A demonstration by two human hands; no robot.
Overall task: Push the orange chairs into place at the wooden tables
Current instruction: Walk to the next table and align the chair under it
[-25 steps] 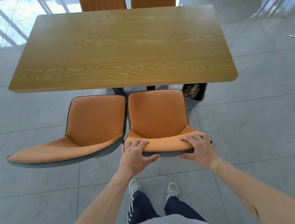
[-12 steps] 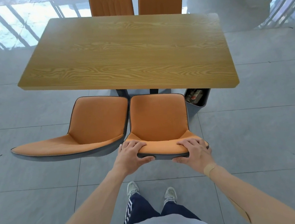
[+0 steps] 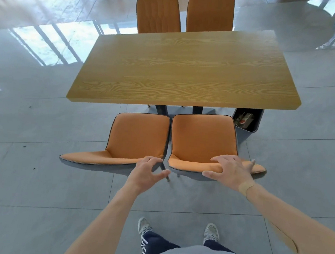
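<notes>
Both hands (image 3: 188, 171) spread behind table-facing orange chairs (image 3: 202, 138); wooden table (image 3: 182, 69) lengthwise left-right

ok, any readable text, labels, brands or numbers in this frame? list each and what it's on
None can be read.
Bin under the table: something red and white lies inside, possibly packaging; any print is too small and blurred to read.
Trousers: white stripes only, no lettering.
Orange chairs, shoes, plaster on the right wrist: no markings visible.
</notes>
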